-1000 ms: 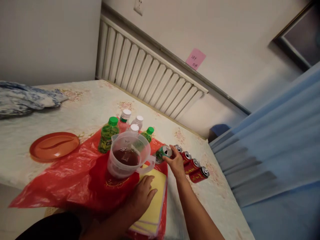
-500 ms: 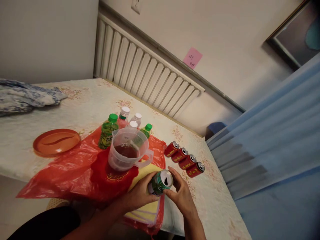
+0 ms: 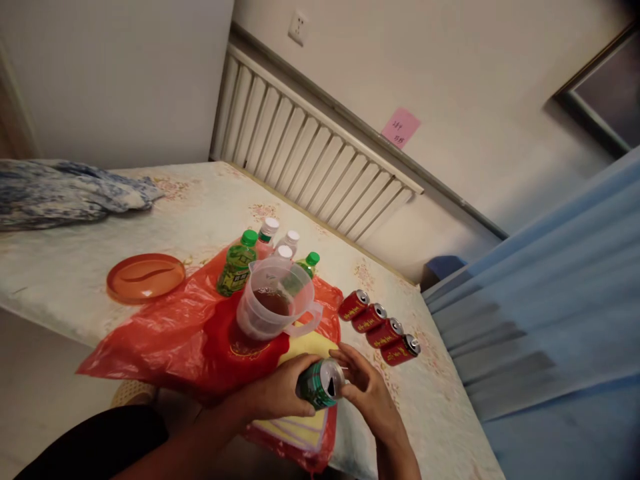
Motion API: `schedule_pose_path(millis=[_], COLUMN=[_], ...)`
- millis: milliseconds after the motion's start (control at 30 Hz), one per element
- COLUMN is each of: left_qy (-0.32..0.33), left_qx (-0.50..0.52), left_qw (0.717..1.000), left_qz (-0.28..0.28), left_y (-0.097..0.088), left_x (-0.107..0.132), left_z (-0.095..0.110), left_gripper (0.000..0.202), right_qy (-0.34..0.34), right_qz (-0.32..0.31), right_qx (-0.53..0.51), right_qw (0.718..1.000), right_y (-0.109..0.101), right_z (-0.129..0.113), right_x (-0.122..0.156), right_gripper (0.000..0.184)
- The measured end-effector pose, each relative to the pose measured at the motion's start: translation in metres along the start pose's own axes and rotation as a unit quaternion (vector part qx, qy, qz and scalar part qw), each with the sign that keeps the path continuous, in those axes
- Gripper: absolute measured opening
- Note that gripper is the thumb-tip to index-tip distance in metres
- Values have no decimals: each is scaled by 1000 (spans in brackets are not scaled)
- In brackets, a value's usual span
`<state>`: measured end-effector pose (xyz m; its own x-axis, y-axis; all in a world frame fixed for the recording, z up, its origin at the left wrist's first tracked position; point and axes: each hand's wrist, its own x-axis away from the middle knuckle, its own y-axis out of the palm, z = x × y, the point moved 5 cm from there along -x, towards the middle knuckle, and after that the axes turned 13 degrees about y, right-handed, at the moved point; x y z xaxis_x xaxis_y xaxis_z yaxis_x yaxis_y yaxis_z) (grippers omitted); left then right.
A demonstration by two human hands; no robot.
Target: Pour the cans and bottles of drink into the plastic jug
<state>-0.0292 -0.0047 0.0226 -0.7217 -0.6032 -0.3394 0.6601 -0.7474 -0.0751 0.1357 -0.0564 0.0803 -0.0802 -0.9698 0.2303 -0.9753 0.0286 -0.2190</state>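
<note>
A green drink can [image 3: 316,385] is tilted, its opened top facing right and toward me. My left hand [image 3: 283,387] is closed around its left side. At its right, my right hand [image 3: 367,387] has its thumb at the rim and its fingers apart, no longer wrapped on the can. A thin pale streak shows by those fingers; I cannot make out what it is. Beyond the hands stands a clear plastic measuring jug [image 3: 250,313] with brown liquid inside. Folded yellow cloth [image 3: 295,430] lies beneath the can, on a red plastic bag [image 3: 165,347].
Several red cans [image 3: 384,332] stand in a slanting row to the right. Behind the jug are green-capped bottles [image 3: 237,267] and white-capped bottles [image 3: 269,228]. An orange lid-like disc [image 3: 145,277] and patterned fabric [image 3: 75,193] lie left on the floral tablecloth [image 3: 210,193]. A blue curtain [image 3: 540,313] hangs right.
My right hand's fingers have loosened from the can and shifted slightly right. The can tilts further to the right in my left hand. The whole view has shifted.
</note>
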Motion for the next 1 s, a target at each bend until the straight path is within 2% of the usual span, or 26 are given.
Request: schedule_pose_path(millis=[167, 367, 467, 600, 700, 833, 1000], left_qy=[-16, -19, -19, -30, -31, -13, -17], left_qx=[-17, 45, 50, 9, -4, -5, 4], left_qw=[999, 998, 998, 999, 999, 999, 998], left_qz=[-24, -32, -33, -37, -45, -52, -52], left_y=[-8, -24, -31, -36, -37, -40, -43], left_x=[10, 22, 26, 29, 30, 30, 33], left_z=[3, 9, 13, 15, 14, 12, 18], left_gripper=[82, 83, 84, 85, 83, 78, 79], right_qy=[-5, -5, -37, -89, -97, -108, -113], right_qz=[18, 67, 84, 94, 78, -1, -58], right_qx=[-35, -67, -69, -72, -55, -33, -138], right_qw=[999, 995, 993, 989, 991, 994, 982], right_y=[1, 10, 16, 25, 38, 65, 90], right_z=[-1, -8, -18, -25, -27, -33, -41], right_x=[-7, -20, -31, -52, -67, -80, -87], right_gripper=[58, 50, 49, 47, 48, 45, 45])
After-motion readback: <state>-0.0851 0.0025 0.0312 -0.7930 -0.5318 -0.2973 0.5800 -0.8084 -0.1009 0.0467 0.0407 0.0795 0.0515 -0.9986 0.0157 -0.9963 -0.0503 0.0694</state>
